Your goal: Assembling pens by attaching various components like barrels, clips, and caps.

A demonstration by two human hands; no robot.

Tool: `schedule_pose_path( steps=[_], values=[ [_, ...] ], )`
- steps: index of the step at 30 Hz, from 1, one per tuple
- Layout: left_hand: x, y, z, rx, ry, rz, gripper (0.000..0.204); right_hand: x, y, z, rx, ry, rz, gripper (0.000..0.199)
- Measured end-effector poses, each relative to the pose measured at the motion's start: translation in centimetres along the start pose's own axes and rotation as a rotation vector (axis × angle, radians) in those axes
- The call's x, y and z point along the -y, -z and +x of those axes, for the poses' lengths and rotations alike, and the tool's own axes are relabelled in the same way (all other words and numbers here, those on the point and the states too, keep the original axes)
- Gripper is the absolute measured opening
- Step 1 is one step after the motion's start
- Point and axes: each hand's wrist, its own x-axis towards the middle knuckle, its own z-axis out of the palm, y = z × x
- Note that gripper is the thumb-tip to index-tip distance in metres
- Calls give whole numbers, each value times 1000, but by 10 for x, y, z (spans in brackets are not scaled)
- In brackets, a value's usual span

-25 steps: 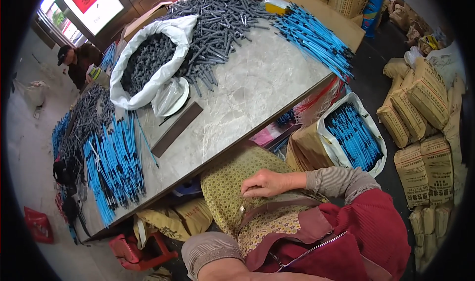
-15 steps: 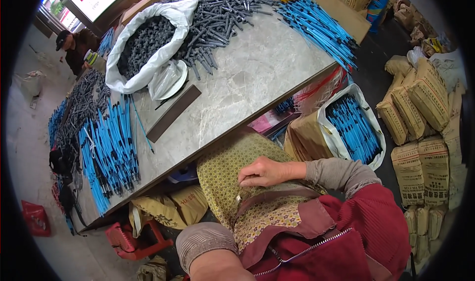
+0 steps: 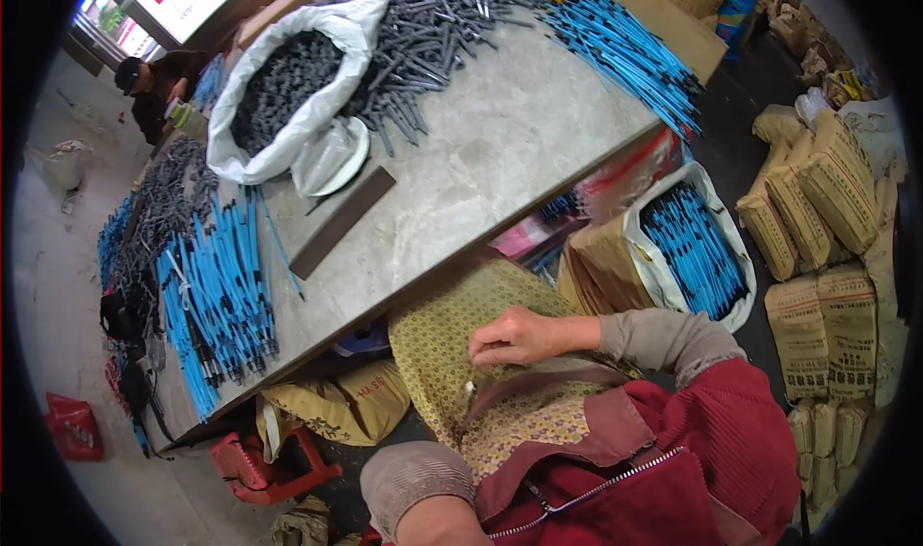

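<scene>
My right hand [image 3: 520, 335] lies over my lap on a yellow-green patterned apron [image 3: 452, 306], its fingers curled in. What the fingers hold, if anything, is hidden. A small whitish spot [image 3: 469, 389] shows on the cloth just below that hand. My left forearm [image 3: 437, 522], its grey sleeve pushed up, bends away past the lower edge, so the left hand is out of sight. Ahead stands a grey stone-patterned table [image 3: 461, 176], holding a white sack [image 3: 223, 128] of dark small parts, a heap of grey tube-like pieces [image 3: 433, 27] and bundles of blue rods [image 3: 216, 286].
A dark flat bar [image 3: 343, 224] lies near the table's front edge. To the right, an open sack [image 3: 742, 234] holds blue rods, with stacked brown paper sacks [image 3: 817, 210] beyond. A red stool [image 3: 288, 469] stands below left. Another person [image 3: 154, 94] is at the far left.
The view has shifted slightly. My left forearm sits a little further right and lower. My right hand stays curled on my lap. The other person's head and arm have moved.
</scene>
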Motion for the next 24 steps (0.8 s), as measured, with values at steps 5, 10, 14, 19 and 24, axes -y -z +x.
schedule_pose_path(
  steps=[5, 10, 14, 19, 24],
  values=[
    [-4, 8, -9, -85, -284, 206, 42, -7, -3, -9, -30, -46, 65, 14],
    [-7, 30, -1, -599, -1300, 122, 30, 5, -8, -7, 77, -131, 85, 10],
    [-10, 65, 7, -162, -397, 204, 25, 3, -4, -11, 47, -238, 16, 8],
    [-41, 61, 9, -100, -231, -22, 27, 14, -12, 10, 64, -227, 1, 8],
    [-30, 51, 2, -100, -130, -248, 30, 13, -13, 9, 57, -240, 38, 8]
  ],
)
